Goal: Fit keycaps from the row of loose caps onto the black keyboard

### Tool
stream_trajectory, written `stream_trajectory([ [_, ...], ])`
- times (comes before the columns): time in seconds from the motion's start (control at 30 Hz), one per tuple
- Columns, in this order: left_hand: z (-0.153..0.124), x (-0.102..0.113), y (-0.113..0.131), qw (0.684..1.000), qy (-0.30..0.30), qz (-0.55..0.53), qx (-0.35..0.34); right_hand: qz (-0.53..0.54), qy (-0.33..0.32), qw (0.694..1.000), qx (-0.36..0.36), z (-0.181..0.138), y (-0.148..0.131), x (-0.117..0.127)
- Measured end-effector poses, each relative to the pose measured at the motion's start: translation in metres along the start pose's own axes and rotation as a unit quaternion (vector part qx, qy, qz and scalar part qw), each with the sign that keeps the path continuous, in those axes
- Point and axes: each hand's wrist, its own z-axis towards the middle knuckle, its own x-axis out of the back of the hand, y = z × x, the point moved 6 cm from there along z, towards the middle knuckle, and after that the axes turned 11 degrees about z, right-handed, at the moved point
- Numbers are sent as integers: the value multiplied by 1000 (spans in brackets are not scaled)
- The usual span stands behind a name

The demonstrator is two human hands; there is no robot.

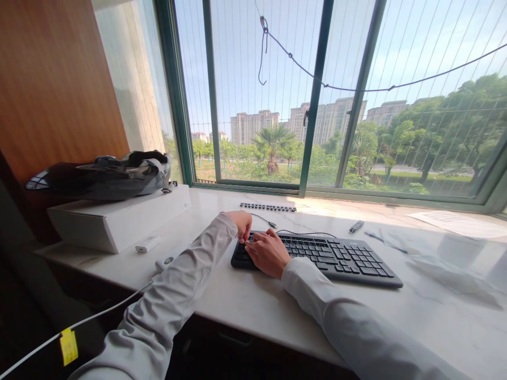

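Note:
A black keyboard [336, 256] lies on the pale marble desk [245, 301] under the window. Both of my hands meet at its far left corner. My left hand [241, 222] has its fingers curled down in a pinch at the top left keys. My right hand [268, 252] rests over the left end of the keyboard, fingers bent toward the same spot. What the fingertips grip is too small to make out. A row of dark keycaps or a strip [268, 207] lies behind the keyboard near the window frame.
A white box [119, 219] with a dark helmet-like item [103, 177] on top stands at the left. A small white device [147, 244] and a white cable [99, 314] lie near it. A dark pen-like object [356, 226] and papers [459, 224] lie at the right.

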Motion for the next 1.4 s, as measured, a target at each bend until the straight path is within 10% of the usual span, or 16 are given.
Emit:
stream_trajectory([
  [1.4, -16, -1, -20, 999, 52, 5, -15, 13, 22, 999, -28, -4, 3, 4],
])
